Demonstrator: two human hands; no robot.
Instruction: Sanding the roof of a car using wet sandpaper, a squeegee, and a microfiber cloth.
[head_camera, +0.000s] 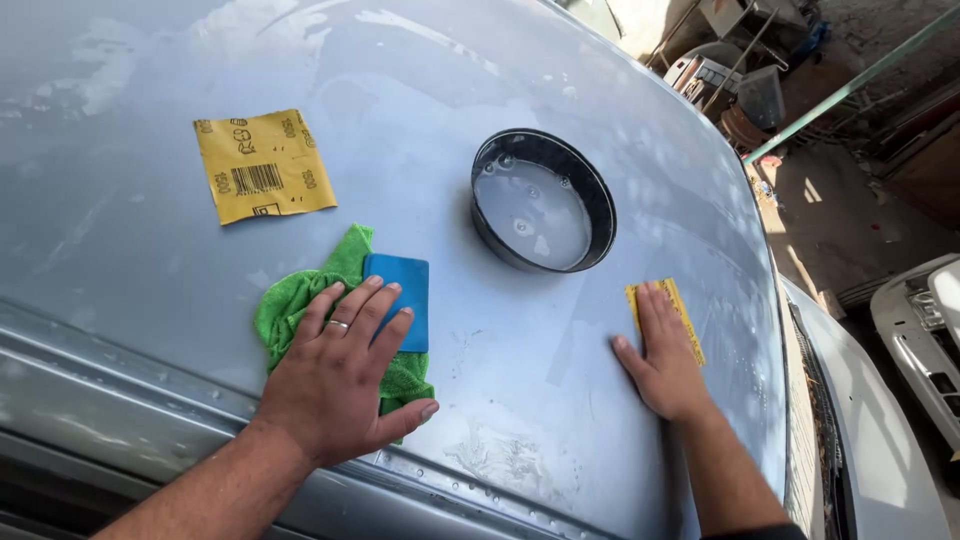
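Note:
My left hand lies flat, fingers spread, on a green cloth and a blue rectangular block on a silver car panel. My right hand presses flat on a small yellow piece of sandpaper against the wet panel, fingers together. A round black bowl of water stands between and beyond the two hands. A larger yellow sandpaper sheet lies printed side up at the far left.
The panel's riveted lower edge runs along the near side. On the right, past the panel's edge, are a dirt floor, a white car part, a green pole and metal clutter.

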